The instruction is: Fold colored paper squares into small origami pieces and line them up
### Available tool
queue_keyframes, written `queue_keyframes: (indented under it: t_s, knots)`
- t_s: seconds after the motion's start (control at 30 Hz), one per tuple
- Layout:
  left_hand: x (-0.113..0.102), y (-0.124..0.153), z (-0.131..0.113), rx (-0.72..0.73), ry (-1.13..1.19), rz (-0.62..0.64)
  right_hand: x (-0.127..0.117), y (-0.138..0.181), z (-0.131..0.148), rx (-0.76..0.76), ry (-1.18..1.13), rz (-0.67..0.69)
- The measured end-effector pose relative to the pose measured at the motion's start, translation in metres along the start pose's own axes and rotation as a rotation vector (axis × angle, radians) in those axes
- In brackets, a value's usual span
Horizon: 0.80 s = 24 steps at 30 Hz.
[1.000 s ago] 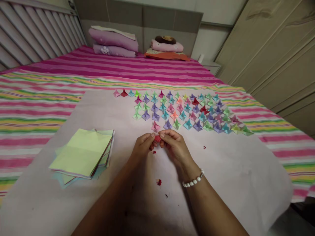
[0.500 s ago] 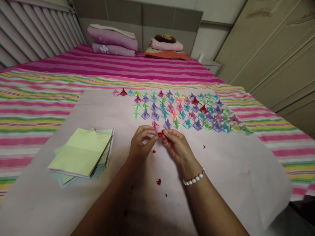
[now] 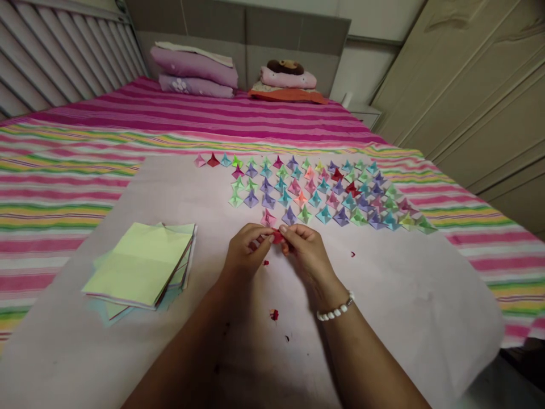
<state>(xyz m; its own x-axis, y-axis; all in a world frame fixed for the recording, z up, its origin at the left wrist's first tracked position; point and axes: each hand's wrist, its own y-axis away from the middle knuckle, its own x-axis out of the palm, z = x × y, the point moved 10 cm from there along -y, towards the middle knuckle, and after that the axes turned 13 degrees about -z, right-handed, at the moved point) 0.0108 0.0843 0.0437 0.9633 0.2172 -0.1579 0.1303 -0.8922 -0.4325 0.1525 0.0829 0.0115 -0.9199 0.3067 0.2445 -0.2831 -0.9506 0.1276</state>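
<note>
Gripping red paper, left hand, right hand, folded shapes beyond, paper stack left

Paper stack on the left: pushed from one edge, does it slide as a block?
Probably not: the paper stack is loose, its sheets already fanned at the edges, so it would likely shear and spread. Single sheets look thin, so probably floppy and light when lifted. The pale cover beneath may wrinkle and drag.
</note>
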Motion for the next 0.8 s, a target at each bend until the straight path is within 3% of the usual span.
queue_keyframes:
  t_s: [0.1,0.2,0.3,0.53,0.8]
  knots:
    - [-0.001,0.000,0.003,0.024,-0.053,0.001,-0.004,-0.002,0.004,-0.064,0.103,-0.024]
    - [-0.003,-0.001,0.006,0.048,-0.107,-0.014,-0.009,0.000,0.023,-0.274,0.177,-0.088]
    - [-0.003,-0.001,0.004,0.096,-0.146,-0.013,-0.001,0.007,0.036,-0.441,0.205,-0.026]
    - [0.003,0.000,0.002,0.155,-0.196,0.029,0.008,0.009,0.025,-0.499,0.378,0.035]
    - [0.014,0.006,0.017,0.143,-0.256,0.139,0.013,0.003,0.001,-0.425,0.570,0.098]
